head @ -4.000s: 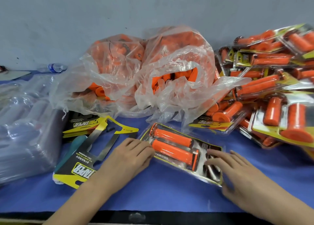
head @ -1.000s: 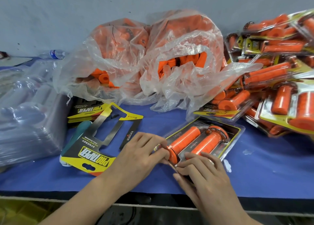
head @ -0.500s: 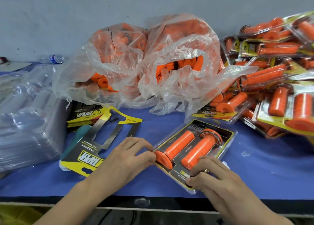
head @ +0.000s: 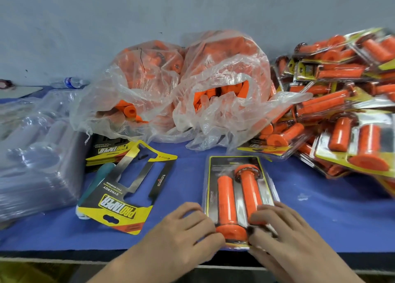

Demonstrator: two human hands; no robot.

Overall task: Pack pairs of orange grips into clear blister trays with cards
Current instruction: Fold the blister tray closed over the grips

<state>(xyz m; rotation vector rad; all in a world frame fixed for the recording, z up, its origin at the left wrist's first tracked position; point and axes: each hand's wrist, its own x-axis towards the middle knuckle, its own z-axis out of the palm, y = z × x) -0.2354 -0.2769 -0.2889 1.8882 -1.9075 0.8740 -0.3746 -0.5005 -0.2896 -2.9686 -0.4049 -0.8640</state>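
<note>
At the near edge of a blue surface [head: 320,208], two bare hands work on one pack. The left grip [head: 188,229] is clenched on the near left corner of a clear blister tray [head: 267,182], with fingers bent over the edge and the thumb at the rim. The right grip [head: 280,231] grasps the near right corner the same way, its fingers lying across the end of one grip.

The tray lies flat, its long side pointing away from the person. It holds a pair of orange grips [head: 227,197] side by side over a black, yellow-edged card [head: 230,162].

The step appears to be pressing the tray closed. To do it well, press evenly along the rim, working from the near corners outward, and keep the card square so no edge gets caught.

A loose printed card [head: 119,205] lies to the left. Beyond it, farther left, is a stack of empty clear trays [head: 36,169]. Farther back sit two thin plastic bags [head: 224,94] full of loose orange grips. A heap of finished packs [head: 342,116] rises at the right. A water bottle [head: 73,82] lies by the wall.
</note>
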